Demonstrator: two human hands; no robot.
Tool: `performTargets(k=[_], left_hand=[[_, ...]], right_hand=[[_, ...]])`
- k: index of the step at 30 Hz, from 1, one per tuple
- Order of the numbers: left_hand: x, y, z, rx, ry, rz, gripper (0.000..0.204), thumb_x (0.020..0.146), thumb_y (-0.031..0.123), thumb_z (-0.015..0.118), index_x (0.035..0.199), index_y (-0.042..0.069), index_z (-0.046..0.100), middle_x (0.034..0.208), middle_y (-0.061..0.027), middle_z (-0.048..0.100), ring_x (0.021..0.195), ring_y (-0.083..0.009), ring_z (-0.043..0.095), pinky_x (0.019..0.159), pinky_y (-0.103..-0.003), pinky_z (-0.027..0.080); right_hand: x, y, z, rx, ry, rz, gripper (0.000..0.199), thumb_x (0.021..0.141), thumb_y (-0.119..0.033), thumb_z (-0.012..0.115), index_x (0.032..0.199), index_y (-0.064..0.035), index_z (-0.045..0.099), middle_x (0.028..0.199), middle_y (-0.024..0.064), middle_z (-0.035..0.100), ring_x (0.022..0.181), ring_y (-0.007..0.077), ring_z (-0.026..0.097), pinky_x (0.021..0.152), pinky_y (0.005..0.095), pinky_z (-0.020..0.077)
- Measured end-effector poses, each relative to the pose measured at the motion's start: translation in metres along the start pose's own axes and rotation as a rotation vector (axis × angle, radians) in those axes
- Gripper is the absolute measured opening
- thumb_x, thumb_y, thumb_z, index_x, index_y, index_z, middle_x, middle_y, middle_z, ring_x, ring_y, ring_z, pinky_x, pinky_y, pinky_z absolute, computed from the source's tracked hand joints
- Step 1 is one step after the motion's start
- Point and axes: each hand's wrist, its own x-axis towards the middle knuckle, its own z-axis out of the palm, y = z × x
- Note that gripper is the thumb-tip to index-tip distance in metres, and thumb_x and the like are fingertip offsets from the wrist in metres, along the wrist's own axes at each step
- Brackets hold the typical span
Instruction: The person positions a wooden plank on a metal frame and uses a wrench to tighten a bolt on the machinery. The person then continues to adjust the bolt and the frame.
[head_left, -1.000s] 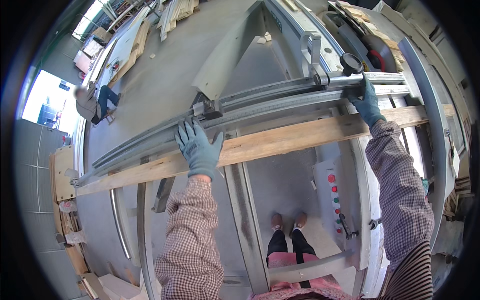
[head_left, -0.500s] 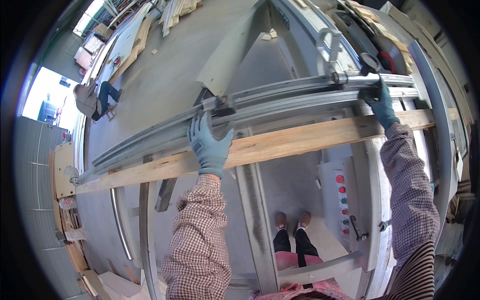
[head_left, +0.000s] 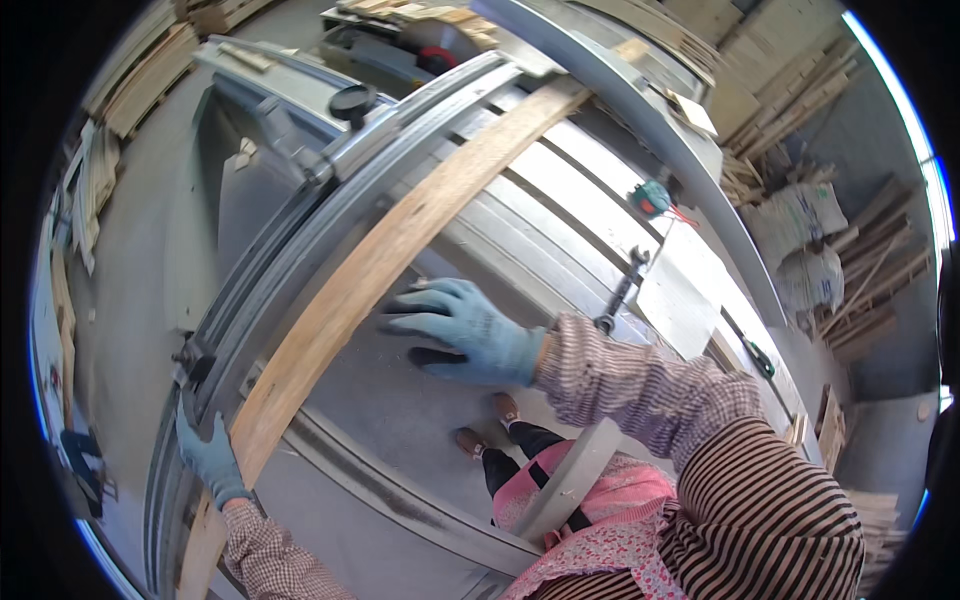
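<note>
A long wooden board (head_left: pixel 400 230) lies slantwise along the grey metal rail (head_left: pixel 300 240) of a machine. My left hand (head_left: pixel 210 455), in a blue-grey glove, rests at the board's lower left part with thumb and fingers apart. Its fingertips are close to a small stop block (head_left: pixel 195 358) on the rail. My right hand (head_left: pixel 465 330), gloved alike with dark fingertips, hovers beside the board's near edge, fingers spread and nothing in them. At the rail's upper part sits a round black knob (head_left: pixel 352 102).
On the slatted machine table (head_left: pixel 520 245) lie an open-ended wrench (head_left: pixel 625 290), a teal tool with a red strap (head_left: pixel 652 198), a white sheet (head_left: pixel 680 310) and a screwdriver (head_left: pixel 762 358). A grey beam (head_left: pixel 650 140) borders it. Beyond are sacks (head_left: pixel 800 220) and stacked wood strips (head_left: pixel 880 280).
The view has swung to the right. My right hand has left the knob area and come back toward me, over the near side of the board. My left hand stays near the stop block.
</note>
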Motion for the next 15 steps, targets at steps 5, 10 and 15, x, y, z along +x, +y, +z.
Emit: performTargets(k=[5, 10, 15], left_hand=[[-0.007, 0.016, -0.002, 0.059, -0.017, -0.006, 0.058, 0.075, 0.001, 0.064, 0.13, -0.002, 0.045, 0.13, -0.0169, 0.051, 0.12, -0.0292, 0.049, 0.101, -0.036, 0.036], [-0.003, 0.003, 0.005, 0.175, -0.054, -0.116, 0.063, 0.076, 0.006, 0.066, 0.133, -0.001, 0.04, 0.134, -0.0187, 0.046, 0.124, -0.0308, 0.045, 0.103, -0.036, 0.034], [-0.002, -0.013, -0.018, -0.109, -0.187, -0.105, 0.056, 0.08, 0.002, 0.059, 0.133, -0.005, 0.039, 0.134, -0.0196, 0.046, 0.125, -0.0271, 0.043, 0.104, -0.035, 0.032]], right_hand=[[-0.114, 0.006, -0.085, -0.114, 0.221, 0.496, 0.039, 0.076, -0.008, 0.066, 0.114, -0.0083, 0.057, 0.11, 0.0141, 0.058, 0.097, 0.0283, 0.059, 0.085, 0.0362, 0.05], [-0.188, 0.049, -0.154, -0.313, -0.228, 1.432, 0.048, 0.085, -0.052, 0.052, 0.101, -0.0098, 0.067, 0.097, 0.0148, 0.067, 0.093, 0.0288, 0.064, 0.083, 0.0373, 0.0483], [-0.152, 0.083, -0.132, -0.459, -0.202, 1.384, 0.055, 0.08, -0.051, 0.055, 0.103, -0.0027, 0.064, 0.104, 0.0225, 0.063, 0.099, 0.0349, 0.06, 0.086, 0.0422, 0.0466]])
